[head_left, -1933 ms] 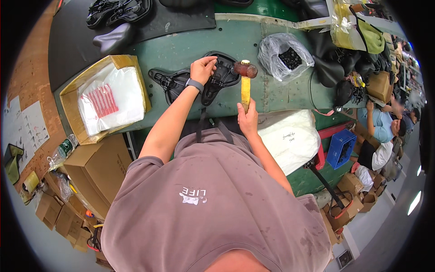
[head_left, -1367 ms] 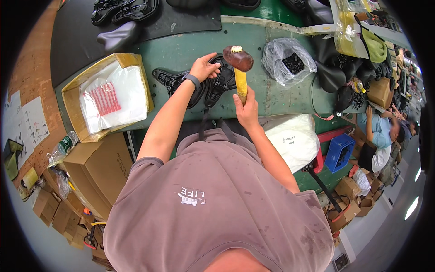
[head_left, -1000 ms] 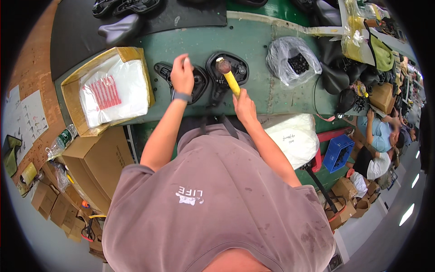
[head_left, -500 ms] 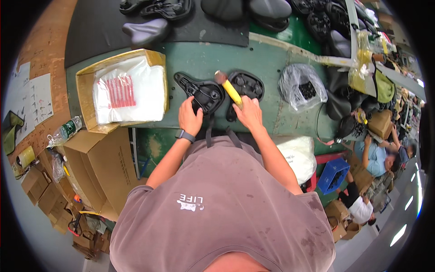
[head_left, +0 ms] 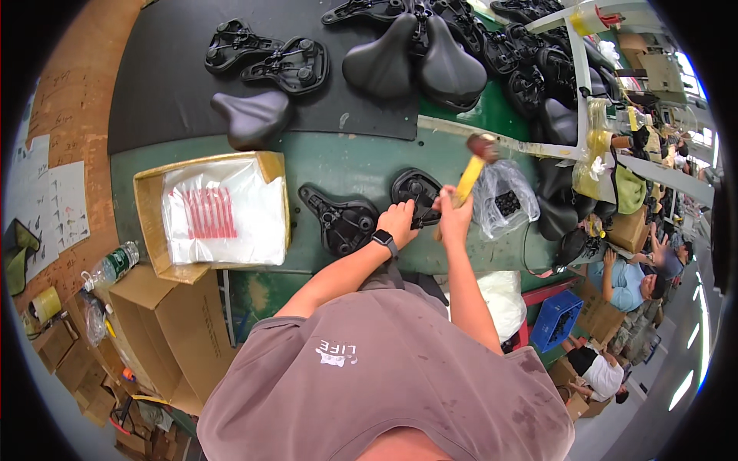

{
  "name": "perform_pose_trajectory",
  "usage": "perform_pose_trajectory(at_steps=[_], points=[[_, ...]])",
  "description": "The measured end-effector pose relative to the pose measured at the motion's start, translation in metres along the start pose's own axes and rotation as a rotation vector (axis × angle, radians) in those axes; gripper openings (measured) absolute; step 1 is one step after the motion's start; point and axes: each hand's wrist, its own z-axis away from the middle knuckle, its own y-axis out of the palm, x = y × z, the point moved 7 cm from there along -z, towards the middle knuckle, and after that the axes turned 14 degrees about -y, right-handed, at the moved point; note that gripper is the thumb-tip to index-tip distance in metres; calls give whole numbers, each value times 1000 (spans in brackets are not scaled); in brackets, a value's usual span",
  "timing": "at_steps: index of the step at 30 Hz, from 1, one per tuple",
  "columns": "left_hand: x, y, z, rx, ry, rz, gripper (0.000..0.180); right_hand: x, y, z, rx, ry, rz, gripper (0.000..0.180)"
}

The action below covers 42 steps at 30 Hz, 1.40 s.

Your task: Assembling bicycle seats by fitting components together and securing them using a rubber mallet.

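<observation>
My right hand [head_left: 455,217] is closed round the handle of a hammer [head_left: 467,178]. Its yellow shaft points up, with the brownish head raised over the bench. My left hand [head_left: 397,223] has its fingers bent against the near part of an upturned black bicycle saddle [head_left: 416,187], gripping it there; the fingertips are partly hidden. Just left of that hand, a second upturned saddle [head_left: 338,219] lies on the green bench with its underside showing. A clear plastic bag [head_left: 492,223] of small black parts sits right of the hammer.
An open carton [head_left: 146,207] lined with white plastic stands on the bench at left. Several saddles [head_left: 384,58] lie on a black mat [head_left: 165,84] and farther right. A metal frame [head_left: 578,84] rises at right. Other people [head_left: 626,284] work beyond a blue crate [head_left: 555,319].
My left hand has moved right, from the left saddle to the right one. My right hand has lifted the hammer up and to the right. The view has tilted toward the bench's far side.
</observation>
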Motion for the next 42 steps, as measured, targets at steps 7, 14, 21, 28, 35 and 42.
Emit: perform_pose_trajectory(at_steps=[7, 14, 21, 28, 35, 42], points=[[-25, -180, -40, -225, -87, 210, 59, 14, 38, -231, -437, 105, -298, 49], [78, -484, -111, -941, -307, 194, 57, 4, 60, -273, -685, 51, -393, 74], [269, -522, -216, -986, -895, -644, 102, 69, 7, -143, -292, -256, 162, 69], [-17, -296, -357, -594, 193, 54, 142, -6, -65, 56, 270, -747, 666, 38], [-57, -251, -360, -488, -22, 301, 81, -12, -85, 128, 469, -604, 585, 28], [-48, -181, -87, -523, 375, 46, 54, -39, -109, 20, -21, -191, 480, 35]])
